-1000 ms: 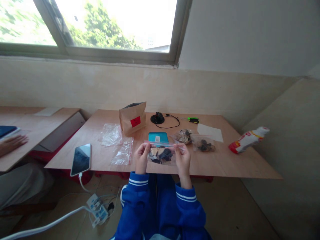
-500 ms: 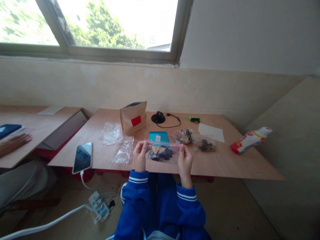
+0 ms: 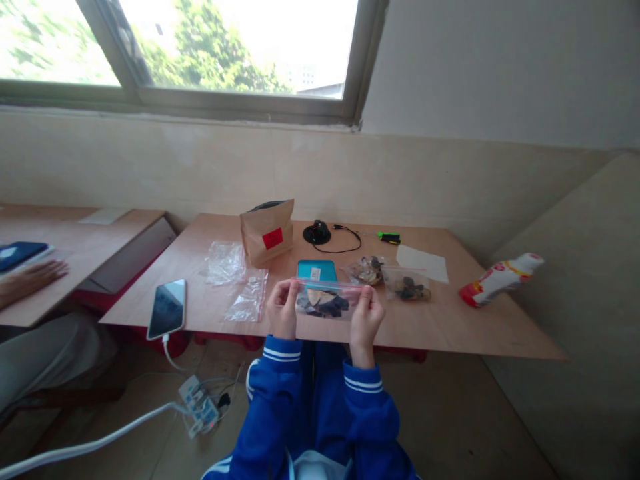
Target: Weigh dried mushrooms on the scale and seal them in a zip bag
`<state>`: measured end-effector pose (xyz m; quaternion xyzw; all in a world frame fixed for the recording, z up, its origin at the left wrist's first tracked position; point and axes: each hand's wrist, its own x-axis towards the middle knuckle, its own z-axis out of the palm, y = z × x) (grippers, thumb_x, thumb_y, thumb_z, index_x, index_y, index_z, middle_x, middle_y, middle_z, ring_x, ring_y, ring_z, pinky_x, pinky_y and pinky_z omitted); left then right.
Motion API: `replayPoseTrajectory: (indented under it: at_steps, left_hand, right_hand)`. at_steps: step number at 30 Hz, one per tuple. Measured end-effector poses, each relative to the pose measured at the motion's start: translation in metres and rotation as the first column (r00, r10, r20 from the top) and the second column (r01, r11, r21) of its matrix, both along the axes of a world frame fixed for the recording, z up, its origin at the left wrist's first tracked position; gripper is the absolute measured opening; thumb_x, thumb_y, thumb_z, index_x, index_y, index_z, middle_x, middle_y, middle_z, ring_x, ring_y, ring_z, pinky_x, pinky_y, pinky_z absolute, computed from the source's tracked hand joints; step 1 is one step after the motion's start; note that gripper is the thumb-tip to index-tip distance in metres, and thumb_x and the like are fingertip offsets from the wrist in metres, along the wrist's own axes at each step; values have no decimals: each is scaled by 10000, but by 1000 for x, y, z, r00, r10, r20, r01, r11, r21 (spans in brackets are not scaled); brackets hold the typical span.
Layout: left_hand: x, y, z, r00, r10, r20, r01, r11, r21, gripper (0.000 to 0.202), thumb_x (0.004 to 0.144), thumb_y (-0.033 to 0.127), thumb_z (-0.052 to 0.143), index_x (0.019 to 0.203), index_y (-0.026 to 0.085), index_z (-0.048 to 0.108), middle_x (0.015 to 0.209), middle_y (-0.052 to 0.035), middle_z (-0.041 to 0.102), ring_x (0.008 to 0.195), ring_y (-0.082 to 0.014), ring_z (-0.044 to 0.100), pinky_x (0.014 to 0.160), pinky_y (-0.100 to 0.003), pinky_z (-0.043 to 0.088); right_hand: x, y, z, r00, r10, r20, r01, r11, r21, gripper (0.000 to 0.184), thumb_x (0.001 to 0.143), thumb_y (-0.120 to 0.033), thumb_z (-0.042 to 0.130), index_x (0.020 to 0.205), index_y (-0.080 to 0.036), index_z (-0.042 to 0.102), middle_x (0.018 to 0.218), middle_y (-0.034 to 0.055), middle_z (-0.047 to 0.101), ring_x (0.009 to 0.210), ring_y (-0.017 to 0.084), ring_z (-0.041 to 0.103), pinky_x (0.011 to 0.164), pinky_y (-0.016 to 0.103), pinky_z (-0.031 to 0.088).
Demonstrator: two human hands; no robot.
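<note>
Pinches the clear zip bag (image 3: 345, 287) by its top corners with left hand (image 3: 283, 311) and right hand (image 3: 367, 317), both closed thumb-to-finger, undersides hidden. Holds it between the hands, nearer than the teal box (image 3: 327, 269), overlapping that box's near edge. Contains dark and tan pieces (image 3: 329, 305), too indistinct to name. Right of the teal box: two filled bags (image 3: 369, 271), contents unclear.

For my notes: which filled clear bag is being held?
The front bag, held between left grip and right grip; the two filled others lie on the table.
</note>
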<state>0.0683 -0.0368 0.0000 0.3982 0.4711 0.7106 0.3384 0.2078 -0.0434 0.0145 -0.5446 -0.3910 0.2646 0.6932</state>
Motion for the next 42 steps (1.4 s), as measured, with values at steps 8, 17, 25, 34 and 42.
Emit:
replayPoseTrajectory:
  at_steps: [8, 17, 25, 34, 42]
  left_hand:
    - [8, -3, 10, 992, -103, -79, 104, 994, 12, 274, 837, 438, 591, 856, 172, 653, 801, -36, 688, 779, -155, 638, 739, -269, 494]
    - [6, 0, 12, 996, -72, -45, 72, 997, 8, 281, 819, 459, 602, 853, 183, 645, 805, -30, 685, 796, -161, 650, 747, -280, 512]
    - [8, -4, 19, 984, -138, -117, 139, 990, -2, 252, 794, 438, 636, 822, 189, 654, 809, -24, 696, 786, -151, 643, 714, -250, 503]
    - [-5, -5, 16, 936, -315, -158, 321, 947, 16, 237, 791, 407, 650, 859, 180, 664, 885, -51, 693, 871, -176, 647, 808, -295, 503]
    - [-6, -3, 12, 955, -264, -132, 266, 964, 2, 220, 755, 402, 682, 816, 191, 665, 825, -34, 685, 817, -162, 643, 753, -278, 516]
  right_hand:
    - [23, 7, -5, 944, -82, 318, 44, 991, 124, 441, 927, -489, 390, 1120, -146, 586, 1129, 158, 656, 1074, 249, 605, 927, 410, 449]
    - [16, 0, 19, 787, -187, 588, 37, 966, 258, 379, 981, -333, 289, 1224, -192, 544, 1272, 141, 571, 1235, 233, 492, 1059, 476, 317]
    - [2, 6, 18, 594, 132, 793, -255, 967, 30, 234, 868, -401, 583, 1026, -248, 665, 1112, 58, 688, 1191, 266, 513, 1020, 442, 298]
    - [2, 8, 21, 671, 227, 706, -297, 954, -25, 218, 886, -365, 560, 742, -223, 641, 798, 22, 723, 812, 214, 639, 850, 371, 369]
    - [-3, 5, 22, 693, 303, 654, -358, 932, -53, 215, 865, -429, 578, 869, -234, 669, 904, 36, 731, 902, 234, 644, 880, 379, 382]
